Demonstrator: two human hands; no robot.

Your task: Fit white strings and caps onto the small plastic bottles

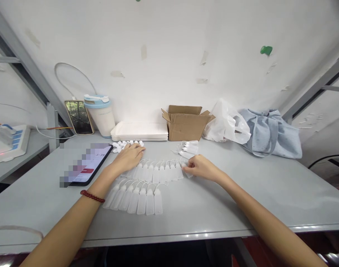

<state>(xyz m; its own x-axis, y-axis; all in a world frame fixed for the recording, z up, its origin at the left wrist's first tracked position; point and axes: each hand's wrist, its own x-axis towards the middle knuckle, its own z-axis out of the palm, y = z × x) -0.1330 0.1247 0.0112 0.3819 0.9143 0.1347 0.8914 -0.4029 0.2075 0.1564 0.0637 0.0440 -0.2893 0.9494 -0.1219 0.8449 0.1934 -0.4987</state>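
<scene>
My left hand (pixel 129 157) lies low over the table with its fingers stretched out, beside a pile of small white pieces (pixel 121 146). My right hand (pixel 201 167) is curled, thumb and fingers pinched on a translucent white bottle-shaped piece (pixel 189 175) at the right end of the upper row; the fingers partly hide it. That row of flat bottle-shaped pieces (pixel 156 172), each with a thin curved white strand at its top, runs between my hands. Nearer to me is a second row of the same pieces (pixel 141 202). Several more of them (pixel 190 148) lie beyond my right hand.
A large phone (pixel 93 163) lies at the left; behind it stand another phone (pixel 79 116) and a cup (pixel 102 118). Along the wall are stacked white sheets or trays (pixel 141 131), an open cardboard box (pixel 187 126), a plastic bag (pixel 223 124) and a blue-grey cloth bag (pixel 272 133).
</scene>
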